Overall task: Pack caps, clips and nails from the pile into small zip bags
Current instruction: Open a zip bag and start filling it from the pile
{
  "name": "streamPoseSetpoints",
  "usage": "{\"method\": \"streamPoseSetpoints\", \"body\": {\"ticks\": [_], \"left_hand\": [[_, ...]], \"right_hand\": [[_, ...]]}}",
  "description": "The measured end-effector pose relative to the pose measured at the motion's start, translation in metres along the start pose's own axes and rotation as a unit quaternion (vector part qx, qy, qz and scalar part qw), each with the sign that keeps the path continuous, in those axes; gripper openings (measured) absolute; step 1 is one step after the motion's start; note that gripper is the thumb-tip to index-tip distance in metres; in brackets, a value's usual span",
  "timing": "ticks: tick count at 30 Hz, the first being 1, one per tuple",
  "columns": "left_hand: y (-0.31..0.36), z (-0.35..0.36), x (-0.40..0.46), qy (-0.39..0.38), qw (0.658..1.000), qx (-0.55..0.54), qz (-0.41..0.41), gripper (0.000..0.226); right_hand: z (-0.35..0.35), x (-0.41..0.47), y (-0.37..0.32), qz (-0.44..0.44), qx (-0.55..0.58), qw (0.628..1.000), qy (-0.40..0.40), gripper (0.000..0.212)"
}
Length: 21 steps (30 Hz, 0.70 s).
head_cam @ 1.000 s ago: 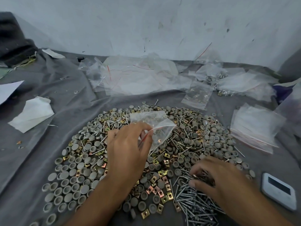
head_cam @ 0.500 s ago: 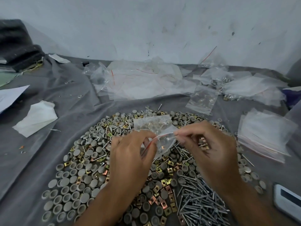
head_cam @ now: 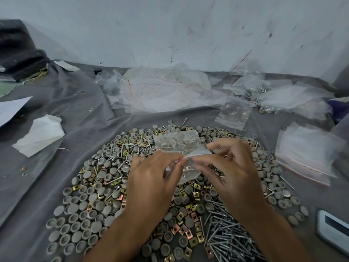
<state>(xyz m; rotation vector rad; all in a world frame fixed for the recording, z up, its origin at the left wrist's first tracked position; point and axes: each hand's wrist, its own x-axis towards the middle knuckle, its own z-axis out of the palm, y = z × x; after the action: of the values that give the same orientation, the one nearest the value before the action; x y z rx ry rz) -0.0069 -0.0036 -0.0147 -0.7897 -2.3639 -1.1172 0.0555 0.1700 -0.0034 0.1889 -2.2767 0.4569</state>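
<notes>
A wide pile of grey round caps, brass square clips and steel nails covers the grey cloth in front of me. Above its middle I hold a small clear zip bag with a few parts inside. My left hand pinches the bag's near edge from the left. My right hand pinches the same edge from the right, fingertips almost meeting my left ones. The bag's lower part is hidden behind my fingers.
A stack of empty zip bags lies at the right, more loose bags and a filled bag at the back. A white device sits at the lower right, crumpled white paper at the left.
My right hand left the nails at the lower right, rose to the bag and now pinches its edge next to my left hand. The left hand kept hold of the bag.
</notes>
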Motion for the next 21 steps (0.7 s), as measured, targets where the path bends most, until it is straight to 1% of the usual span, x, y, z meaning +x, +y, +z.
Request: {"method": "streamPoseSetpoints", "body": {"ticks": [2,3,4,5,7,8,9,10,12,14,15,17,21], "left_hand": [[0.000,0.000,0.000,0.003,1.000,0.000,0.004,0.028],[0.000,0.000,0.000,0.002,1.000,0.001,0.004,0.028],[-0.001,0.000,0.001,0.002,1.000,0.004,0.005,0.028],[-0.001,0.000,0.001,0.003,1.000,0.007,0.007,0.028],[-0.001,0.000,0.001,0.006,1.000,0.013,0.014,0.026],[-0.001,0.000,0.001,0.008,1.000,0.015,0.017,0.026],[-0.001,0.000,0.001,0.009,1.000,0.015,0.019,0.026],[-0.001,0.000,0.001,0.011,1.000,0.015,0.021,0.027],[-0.001,0.000,0.002,0.014,1.000,0.013,0.020,0.030],[0.000,-0.001,0.001,0.014,1.000,0.008,0.016,0.033],[0.000,-0.001,0.001,0.013,1.000,0.007,0.015,0.034],[0.000,-0.001,0.001,0.012,1.000,0.004,0.013,0.034],[-0.001,-0.001,0.002,0.016,1.000,0.000,0.010,0.032]], "right_hand": [[-0.009,-0.002,-0.002,0.010,0.044,0.999,-0.027,0.019],[-0.017,-0.005,-0.003,0.030,0.066,0.996,-0.053,0.019],[-0.027,-0.009,-0.003,0.066,0.077,0.990,-0.097,0.018],[-0.036,-0.015,-0.001,0.112,0.075,0.978,-0.162,0.019],[-0.049,-0.030,0.002,0.177,0.040,0.929,-0.323,0.032],[-0.052,-0.038,0.003,0.185,0.011,0.902,-0.391,0.036],[-0.054,-0.043,0.002,0.179,-0.014,0.885,-0.430,0.034],[-0.055,-0.045,0.000,0.178,-0.021,0.879,-0.442,0.028],[-0.054,-0.044,-0.006,0.178,-0.011,0.893,-0.413,0.015],[-0.055,-0.040,-0.010,0.183,-0.001,0.901,-0.394,0.009],[-0.056,-0.038,-0.010,0.185,0.002,0.902,-0.390,0.008],[-0.058,-0.034,-0.010,0.188,-0.003,0.902,-0.389,0.015],[-0.059,-0.029,-0.011,0.177,-0.007,0.898,-0.403,0.009]]}}
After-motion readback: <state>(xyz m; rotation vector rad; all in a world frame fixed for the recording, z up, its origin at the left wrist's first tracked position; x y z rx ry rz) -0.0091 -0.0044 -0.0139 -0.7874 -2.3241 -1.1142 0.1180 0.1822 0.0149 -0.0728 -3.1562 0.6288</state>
